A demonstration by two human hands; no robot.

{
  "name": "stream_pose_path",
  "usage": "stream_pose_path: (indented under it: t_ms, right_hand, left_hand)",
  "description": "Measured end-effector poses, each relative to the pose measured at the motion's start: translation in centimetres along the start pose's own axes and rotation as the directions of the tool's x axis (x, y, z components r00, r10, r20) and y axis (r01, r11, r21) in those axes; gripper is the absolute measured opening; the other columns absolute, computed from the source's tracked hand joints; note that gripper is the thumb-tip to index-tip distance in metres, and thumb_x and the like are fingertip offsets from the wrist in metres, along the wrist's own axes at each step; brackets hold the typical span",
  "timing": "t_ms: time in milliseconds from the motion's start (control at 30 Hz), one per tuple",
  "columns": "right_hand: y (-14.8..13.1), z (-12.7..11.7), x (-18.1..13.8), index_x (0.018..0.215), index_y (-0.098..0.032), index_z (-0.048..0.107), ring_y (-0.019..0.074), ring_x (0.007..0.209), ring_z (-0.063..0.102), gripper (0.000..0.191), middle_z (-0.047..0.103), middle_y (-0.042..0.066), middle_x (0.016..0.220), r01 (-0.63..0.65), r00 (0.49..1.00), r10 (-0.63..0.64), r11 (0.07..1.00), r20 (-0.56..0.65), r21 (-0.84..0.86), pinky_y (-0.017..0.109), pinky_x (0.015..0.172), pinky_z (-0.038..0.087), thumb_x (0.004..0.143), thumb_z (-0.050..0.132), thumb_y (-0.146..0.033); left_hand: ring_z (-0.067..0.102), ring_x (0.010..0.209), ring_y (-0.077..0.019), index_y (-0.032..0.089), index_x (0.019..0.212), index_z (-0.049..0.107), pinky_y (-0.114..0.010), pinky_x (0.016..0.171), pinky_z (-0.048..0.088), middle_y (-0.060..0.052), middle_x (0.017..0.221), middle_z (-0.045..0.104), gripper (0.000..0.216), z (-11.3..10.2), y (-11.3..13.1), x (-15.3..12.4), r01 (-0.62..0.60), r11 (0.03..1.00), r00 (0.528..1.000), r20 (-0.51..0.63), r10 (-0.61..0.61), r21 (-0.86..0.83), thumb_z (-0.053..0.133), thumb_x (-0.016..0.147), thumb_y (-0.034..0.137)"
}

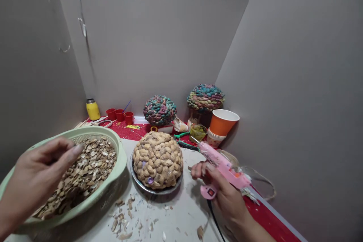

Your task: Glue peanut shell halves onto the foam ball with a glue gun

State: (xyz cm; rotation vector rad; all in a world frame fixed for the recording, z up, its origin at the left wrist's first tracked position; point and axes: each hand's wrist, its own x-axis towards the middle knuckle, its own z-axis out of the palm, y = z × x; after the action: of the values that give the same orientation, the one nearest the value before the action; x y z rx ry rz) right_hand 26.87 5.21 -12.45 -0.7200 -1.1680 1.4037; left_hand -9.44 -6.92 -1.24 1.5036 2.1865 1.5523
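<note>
My left hand [39, 174] reaches into a pale green basket [120, 160] full of nut shells [90, 166]; its fingers are bunched over the shells, and what they pinch is hidden. My right hand [224, 193] is closed on a pink hot glue gun [222, 166], whose nozzle points left and away. Between the hands a dome covered in plain shells [157, 159] sits on a metal plate [170, 188]. Loose shell bits [124, 215] lie on the white table in front of it.
Two painted shell domes [159, 109] [205, 97] stand at the back. Stacked orange paper cups [222, 124], green scissors [183, 140], small red cups [119, 114] and a yellow jar [92, 109] sit nearby. Grey partition walls close in three sides. The glue gun's black cord [215, 223] trails toward me.
</note>
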Motion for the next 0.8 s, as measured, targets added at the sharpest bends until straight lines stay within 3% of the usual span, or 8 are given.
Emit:
stream_pose_path:
  t_ms: [67,133,200,300,433,600,700,800]
  right_hand:
    - [0.1,-0.2,-0.5,0.068,-0.018,0.067,0.0227,0.079,0.055,0.044,0.059,0.007,0.076,0.003,1.000,-0.002,0.997,0.011,-0.075,0.029,0.079,0.049,0.082,0.072,-0.060]
    - [0.0,-0.1,-0.8,0.074,-0.018,0.069,0.0233,0.077,0.055,0.044,0.059,0.008,0.079,-0.040,0.999,0.040,0.989,-0.002,-0.144,0.026,0.061,0.049,0.079,0.073,-0.062]
    - [-0.2,0.3,-1.0,0.075,-0.018,0.069,0.0212,0.070,0.052,0.046,0.058,0.009,0.079,-0.086,0.996,0.083,0.983,-0.025,-0.160,0.022,0.045,0.041,0.074,0.076,-0.063]
    - [-0.7,0.9,-1.1,0.071,-0.018,0.068,0.0175,0.061,0.045,0.048,0.057,0.008,0.075,-0.133,0.990,0.125,0.981,-0.064,-0.143,0.019,0.037,0.035,0.066,0.080,-0.064]
    - [-1.0,1.3,-1.2,0.070,-0.020,0.069,0.0212,0.068,0.049,0.051,0.057,0.010,0.076,-0.125,0.990,0.110,0.971,-0.083,-0.202,0.020,0.041,0.041,0.063,0.079,-0.069]
    - [-0.5,0.9,-1.7,0.073,-0.023,0.068,0.0224,0.070,0.052,0.047,0.060,0.009,0.078,-0.068,0.997,0.059,0.959,-0.039,-0.276,0.022,0.047,0.044,0.069,0.074,-0.069]
    - [0.2,0.6,-2.1,0.089,-0.026,0.071,0.0234,0.072,0.056,0.042,0.062,0.007,0.082,-0.068,0.997,0.054,0.966,-0.063,-0.250,0.023,0.050,0.046,0.069,0.078,-0.063]
    - [0.7,0.2,-2.3,0.112,-0.028,0.069,0.0274,0.079,0.060,0.056,0.064,0.008,0.084,-0.114,0.989,0.094,0.976,-0.114,-0.188,0.025,0.051,0.049,0.065,0.083,-0.056]
  left_hand:
    - [0.040,0.046,-0.0082,0.020,0.091,0.065,-0.015,0.041,0.031,0.007,0.053,0.049,0.035,-0.3,0.1,2.1,-0.015,0.995,1.000,-0.019,0.017,0.097,0.065,0.077,0.052]
    - [0.046,0.054,-0.0087,0.017,0.108,0.061,-0.016,0.052,0.037,0.006,0.062,0.052,0.039,-1.0,-0.3,3.9,-0.115,0.941,0.993,0.034,0.109,0.319,0.052,0.086,0.048]
    - [0.052,0.061,-0.0090,0.016,0.121,0.057,-0.020,0.064,0.042,0.002,0.083,0.062,0.043,-1.9,-1.1,5.3,-0.129,0.877,0.992,0.072,0.108,0.462,0.050,0.087,0.041]
    - [0.060,0.070,-0.0156,0.017,0.133,0.051,-0.031,0.073,0.045,-0.009,0.118,0.064,0.051,-3.1,-2.6,6.2,-0.106,0.792,0.993,0.111,0.049,0.601,0.048,0.086,0.037]
    - [0.067,0.072,-0.0288,0.020,0.115,0.066,-0.037,0.069,0.048,-0.011,0.099,0.076,0.045,-3.5,-4.6,6.4,-0.093,0.755,0.974,0.216,-0.065,0.649,0.054,0.080,0.044]
    - [0.070,0.079,-0.0296,0.021,0.098,0.073,-0.038,0.073,0.051,-0.011,0.097,0.079,0.037,-1.8,-4.8,6.3,-0.144,0.846,0.916,0.392,-0.083,0.514,0.055,0.078,0.046]
    - [0.071,0.077,-0.0267,0.025,0.088,0.076,-0.035,0.073,0.052,-0.006,0.089,0.080,0.024,0.2,-4.1,6.3,-0.184,0.900,0.861,0.506,-0.046,0.395,0.058,0.077,0.037]
    - [0.070,0.074,-0.0254,0.028,0.077,0.077,-0.034,0.072,0.052,-0.003,0.081,0.079,0.015,2.4,-3.7,6.6,-0.235,0.933,0.794,0.608,0.023,0.271,0.064,0.071,0.026]
